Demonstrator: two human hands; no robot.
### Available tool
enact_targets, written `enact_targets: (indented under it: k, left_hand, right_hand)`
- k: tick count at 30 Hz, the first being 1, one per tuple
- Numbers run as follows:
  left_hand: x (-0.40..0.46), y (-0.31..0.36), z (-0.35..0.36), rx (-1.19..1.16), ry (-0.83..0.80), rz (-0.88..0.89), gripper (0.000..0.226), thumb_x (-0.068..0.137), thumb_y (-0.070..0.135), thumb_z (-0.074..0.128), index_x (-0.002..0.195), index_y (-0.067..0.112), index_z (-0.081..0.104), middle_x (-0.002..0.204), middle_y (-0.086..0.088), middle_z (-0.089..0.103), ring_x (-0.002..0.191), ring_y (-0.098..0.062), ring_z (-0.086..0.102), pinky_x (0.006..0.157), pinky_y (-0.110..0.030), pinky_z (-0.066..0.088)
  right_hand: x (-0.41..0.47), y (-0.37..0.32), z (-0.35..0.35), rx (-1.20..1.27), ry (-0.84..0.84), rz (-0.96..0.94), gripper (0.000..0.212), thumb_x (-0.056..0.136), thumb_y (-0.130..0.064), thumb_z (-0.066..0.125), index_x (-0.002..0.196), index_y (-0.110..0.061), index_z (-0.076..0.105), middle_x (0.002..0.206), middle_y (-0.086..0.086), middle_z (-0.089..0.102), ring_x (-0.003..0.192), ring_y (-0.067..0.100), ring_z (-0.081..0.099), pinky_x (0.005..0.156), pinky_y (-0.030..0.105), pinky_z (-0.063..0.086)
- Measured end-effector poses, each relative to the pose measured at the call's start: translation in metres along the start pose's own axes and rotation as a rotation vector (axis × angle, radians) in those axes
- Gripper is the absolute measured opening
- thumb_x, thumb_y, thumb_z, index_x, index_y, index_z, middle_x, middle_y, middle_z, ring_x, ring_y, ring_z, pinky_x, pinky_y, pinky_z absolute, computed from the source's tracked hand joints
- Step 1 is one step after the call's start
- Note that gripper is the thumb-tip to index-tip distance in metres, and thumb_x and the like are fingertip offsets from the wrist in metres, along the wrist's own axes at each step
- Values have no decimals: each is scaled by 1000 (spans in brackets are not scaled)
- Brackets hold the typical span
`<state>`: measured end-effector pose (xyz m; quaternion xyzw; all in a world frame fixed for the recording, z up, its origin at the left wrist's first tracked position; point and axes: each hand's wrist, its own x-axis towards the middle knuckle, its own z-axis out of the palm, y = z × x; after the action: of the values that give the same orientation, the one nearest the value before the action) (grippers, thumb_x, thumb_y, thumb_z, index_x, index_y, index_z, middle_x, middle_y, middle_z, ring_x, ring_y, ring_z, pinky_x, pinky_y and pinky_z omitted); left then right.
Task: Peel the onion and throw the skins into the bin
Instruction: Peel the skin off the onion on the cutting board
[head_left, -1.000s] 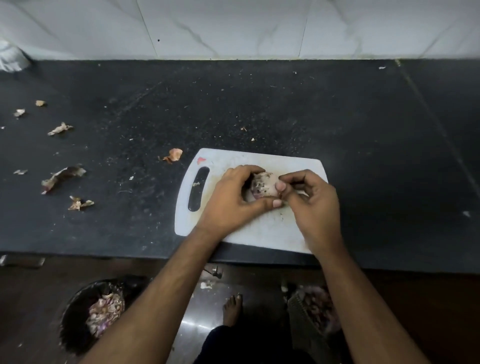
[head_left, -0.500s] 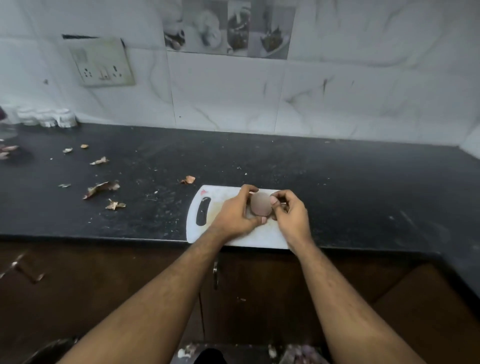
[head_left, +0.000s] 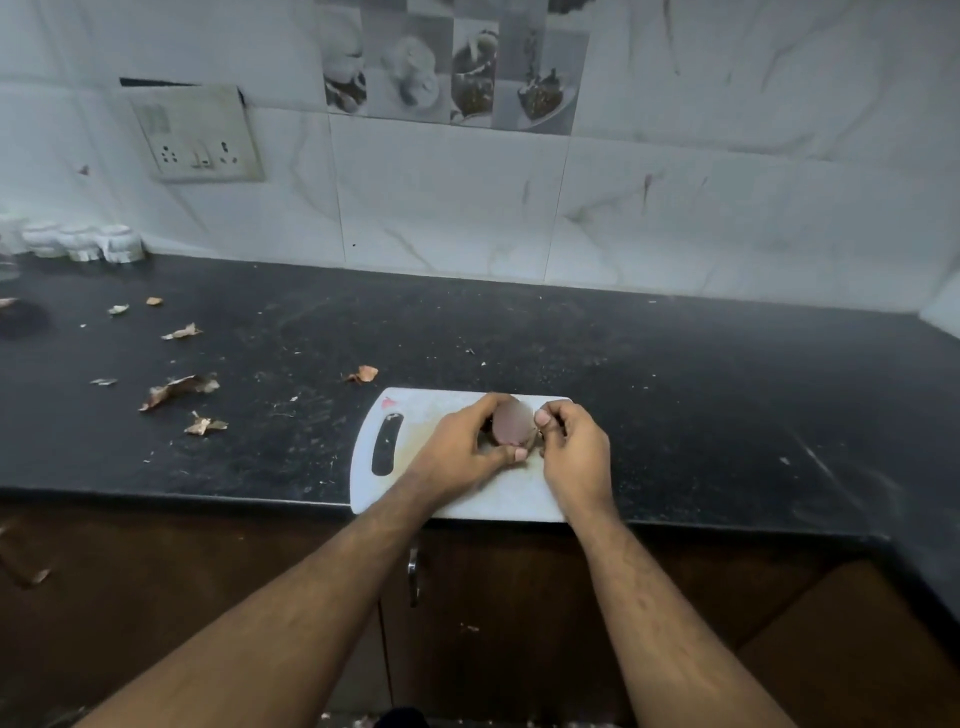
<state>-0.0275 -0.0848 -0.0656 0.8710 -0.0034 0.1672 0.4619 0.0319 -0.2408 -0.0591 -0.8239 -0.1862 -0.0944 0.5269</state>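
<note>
A small purplish onion (head_left: 511, 427) is held just above the white cutting board (head_left: 410, 480) at the counter's front edge. My left hand (head_left: 462, 452) wraps around the onion's left side, thumb underneath. My right hand (head_left: 574, 457) is at its right side, thumb and fingertips pinched on a strip of skin at the onion's lower right edge. Dry onion skins (head_left: 176, 391) lie scattered on the black counter to the left. The bin is out of view.
The black counter (head_left: 675, 395) runs to a tiled wall with a socket plate (head_left: 197, 136). Small white jars (head_left: 83, 243) stand at the back left. One skin piece (head_left: 363, 373) lies just behind the board. Brown cabinet doors (head_left: 519, 613) are below the counter.
The camera has tilted up, so the floor bin has left the view and the wall shows. The onion has been turned between my hands; both stay on it over the board.
</note>
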Motion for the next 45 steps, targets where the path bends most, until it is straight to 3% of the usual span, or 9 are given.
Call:
enact_targets:
  k: [5,10,17,23,26,31,35,41,45]
  left_hand:
    - [2,-1,0,64,1,25,58,84,47,77,131,21,54,112,5,70,98,-14,67,85,-30,54]
    - [5,-1,2,25,19,10,54,85,41,83,125,20,54,105,5,72,94,-14,68,86,-32,55]
    - [7,-1,4,47,18,2,55,82,46,84,116,23,48,104,3,71,94,-15,68,85,-37,57]
    - [6,2,3,15,26,-30,54,80,43,87,108,19,48,96,5,70,80,-4,63,70,-18,48]
    - [6,3,2,23,19,-35,58,76,44,90,105,18,47,94,7,69,76,0,61,65,-13,45]
    - [6,-1,3,74,-1,1,57,79,55,82,102,22,42,94,2,68,86,-16,66,72,-33,54]
    - [6,-1,2,87,-2,2,55,81,54,81,100,22,41,94,3,67,84,-16,64,68,-29,50]
    - [6,2,3,52,0,-20,54,82,52,82,99,22,41,93,2,68,82,-14,64,69,-29,52]
    - [3,5,-4,-80,122,-108,49,88,41,81,103,17,41,91,4,66,75,-4,58,62,-12,47]
  right_hand:
    - [1,-2,2,-78,6,-73,17,104,-14,53,94,-15,66,95,-8,61,84,6,59,71,21,47]
    - [0,1,0,55,-11,44,16,106,-25,53,100,-19,67,90,-6,70,79,7,64,68,23,48]
    - [0,2,-1,117,-28,56,18,107,-32,49,100,-26,64,97,-3,71,90,16,71,78,42,62]
    - [-2,-3,-6,237,-59,57,16,107,-25,52,101,-21,66,99,0,72,90,14,70,74,21,57]
    - [-1,-3,-8,398,-98,142,14,106,-20,55,102,-17,69,93,0,75,86,10,71,80,33,60]
    - [3,-1,-7,478,-127,187,12,104,-15,57,101,-11,68,90,4,72,87,15,69,89,46,59]
    - [4,-2,-6,481,-137,198,15,106,-15,53,98,-16,66,90,2,70,88,17,66,91,49,57]
    - [4,-2,-5,460,-129,197,20,108,-11,47,98,-19,61,85,-2,67,82,11,65,85,41,57]
    - [4,1,-8,509,-13,182,22,107,-4,41,99,-18,56,79,-4,55,71,5,49,77,30,43]
